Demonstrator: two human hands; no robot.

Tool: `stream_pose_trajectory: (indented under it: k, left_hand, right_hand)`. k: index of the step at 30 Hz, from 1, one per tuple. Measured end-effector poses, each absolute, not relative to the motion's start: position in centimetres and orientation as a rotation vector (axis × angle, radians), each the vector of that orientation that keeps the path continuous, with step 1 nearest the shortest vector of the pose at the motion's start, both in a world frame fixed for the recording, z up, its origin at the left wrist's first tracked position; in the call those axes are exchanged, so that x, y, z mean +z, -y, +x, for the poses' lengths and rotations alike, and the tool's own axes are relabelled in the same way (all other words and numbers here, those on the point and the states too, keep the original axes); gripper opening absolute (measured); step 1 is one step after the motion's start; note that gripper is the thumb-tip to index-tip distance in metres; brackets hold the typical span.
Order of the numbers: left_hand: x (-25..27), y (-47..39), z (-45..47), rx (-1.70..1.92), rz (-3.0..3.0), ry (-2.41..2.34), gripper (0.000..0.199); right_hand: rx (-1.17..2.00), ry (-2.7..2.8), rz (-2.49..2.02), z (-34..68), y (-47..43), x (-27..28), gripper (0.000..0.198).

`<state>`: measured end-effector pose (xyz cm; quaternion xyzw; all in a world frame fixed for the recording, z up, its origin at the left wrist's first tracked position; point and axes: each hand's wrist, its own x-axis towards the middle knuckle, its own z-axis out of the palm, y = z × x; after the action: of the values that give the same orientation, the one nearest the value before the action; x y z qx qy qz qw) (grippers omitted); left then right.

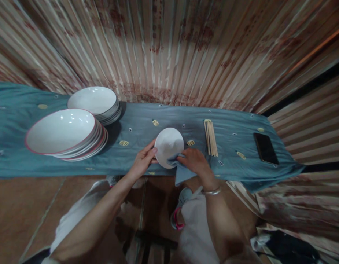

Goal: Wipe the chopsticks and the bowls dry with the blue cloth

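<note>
A small white bowl (168, 143) is held near the front edge of the table, its inside facing up toward me. My left hand (144, 158) grips its left rim, thumb on the edge and fingers behind or under it. In my right hand (194, 160) is a blue cloth (183, 173), pressed against the lower right part of the bowl, with one corner hanging down past the table edge. A bundle of wooden chopsticks (210, 139) lies just right of the bowl.
Two stacks of larger white dishes, a red-rimmed stack (65, 132) and a dark-rimmed stack (94, 101), stand at the left. A black phone (266, 148) lies toward the right end of the cloth-covered table (142, 113). Behind hangs a pleated curtain (169, 47).
</note>
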<state>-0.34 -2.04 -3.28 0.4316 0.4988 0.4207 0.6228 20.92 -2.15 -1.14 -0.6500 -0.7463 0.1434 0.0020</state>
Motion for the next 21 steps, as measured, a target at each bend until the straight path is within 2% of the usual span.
stream_pose_trajectory:
  k: [6,21]
  left_hand:
    - [-3.4,2.0,-0.4,0.951,0.979,-1.123,0.079]
    - [-3.2,2.1,-0.3,0.957,0.978,-1.119,0.082]
  right_hand:
    - [0.856,2.341,-1.686,21.3,2.6,-0.8,0.024]
    - [1.241,2.072,-1.364,18.6,2.6,-0.7,0.029]
